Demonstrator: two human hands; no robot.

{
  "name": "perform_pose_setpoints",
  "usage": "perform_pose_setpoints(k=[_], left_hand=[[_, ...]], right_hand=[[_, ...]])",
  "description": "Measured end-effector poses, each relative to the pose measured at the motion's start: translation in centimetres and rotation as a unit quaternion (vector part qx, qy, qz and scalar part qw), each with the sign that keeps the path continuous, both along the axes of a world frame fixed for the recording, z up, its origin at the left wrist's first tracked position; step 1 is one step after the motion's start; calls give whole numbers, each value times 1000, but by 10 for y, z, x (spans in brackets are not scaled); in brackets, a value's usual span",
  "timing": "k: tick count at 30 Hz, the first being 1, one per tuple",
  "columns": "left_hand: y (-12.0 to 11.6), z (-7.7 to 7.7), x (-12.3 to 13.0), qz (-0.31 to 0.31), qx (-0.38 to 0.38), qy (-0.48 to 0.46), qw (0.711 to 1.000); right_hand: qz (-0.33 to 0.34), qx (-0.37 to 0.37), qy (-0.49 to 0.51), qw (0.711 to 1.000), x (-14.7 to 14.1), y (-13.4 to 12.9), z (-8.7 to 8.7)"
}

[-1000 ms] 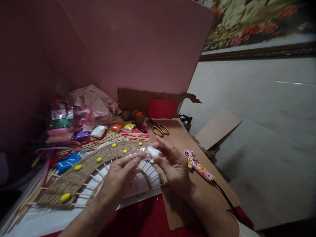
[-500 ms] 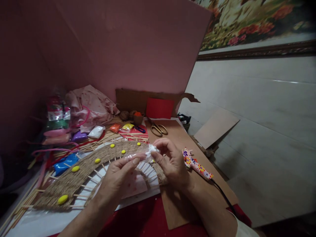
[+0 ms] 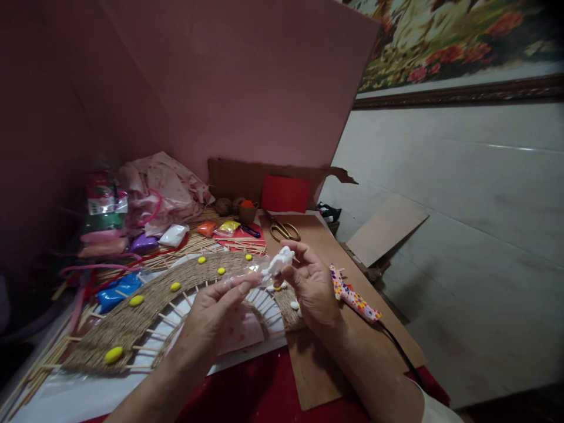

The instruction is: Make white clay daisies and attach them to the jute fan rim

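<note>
My left hand (image 3: 212, 314) is closed in a pinch on a clear plastic bag (image 3: 241, 274). White modelling clay (image 3: 279, 263) sticks out of the bag's opening, and the thumb and fingers of my right hand (image 3: 316, 291) grip its far end. Both hands hover over a fan-shaped twine weaving (image 3: 110, 329) on thin wooden sticks. Yellow oval pieces (image 3: 175, 286) dot the weaving. Small white pieces (image 3: 294, 305) show on its right end, partly behind my right hand.
Gold-handled scissors (image 3: 284, 230) lie on brown cardboard (image 3: 321, 364) beyond my right hand. A flower-patterned glue gun (image 3: 356, 299) with a black cord is to the right. Blue (image 3: 118, 292), white (image 3: 174, 235) and yellow clay packets (image 3: 229, 227) sit at the left and back.
My right hand has turned and opened its grip a little, so more of the white clay shows, stretched out from the bag. White pieces on the weaving have come into view.
</note>
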State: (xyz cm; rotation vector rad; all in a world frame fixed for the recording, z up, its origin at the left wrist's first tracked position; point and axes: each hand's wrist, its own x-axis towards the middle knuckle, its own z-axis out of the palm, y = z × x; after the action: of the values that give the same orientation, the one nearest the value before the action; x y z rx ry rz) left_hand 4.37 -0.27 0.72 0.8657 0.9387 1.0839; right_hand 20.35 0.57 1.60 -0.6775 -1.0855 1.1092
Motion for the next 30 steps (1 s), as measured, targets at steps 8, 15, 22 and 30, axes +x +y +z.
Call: perform_pose_setpoints(k=[8,15,22,30], left_hand=[[2,0,-2,35,21,-6,999],[2,3,3,-6,-8,-34,999],[-1,7,4,-38,16,-66,997],[1,7,2,10,-22,-65,998]], right_hand=[[-179,144,-256,939,1,-7,-8],[-201,234,-363,879,1,-14,-13],[-174,270,-420,849,2,-13,-7],[-108,230,-355,900,3,-11,-4]])
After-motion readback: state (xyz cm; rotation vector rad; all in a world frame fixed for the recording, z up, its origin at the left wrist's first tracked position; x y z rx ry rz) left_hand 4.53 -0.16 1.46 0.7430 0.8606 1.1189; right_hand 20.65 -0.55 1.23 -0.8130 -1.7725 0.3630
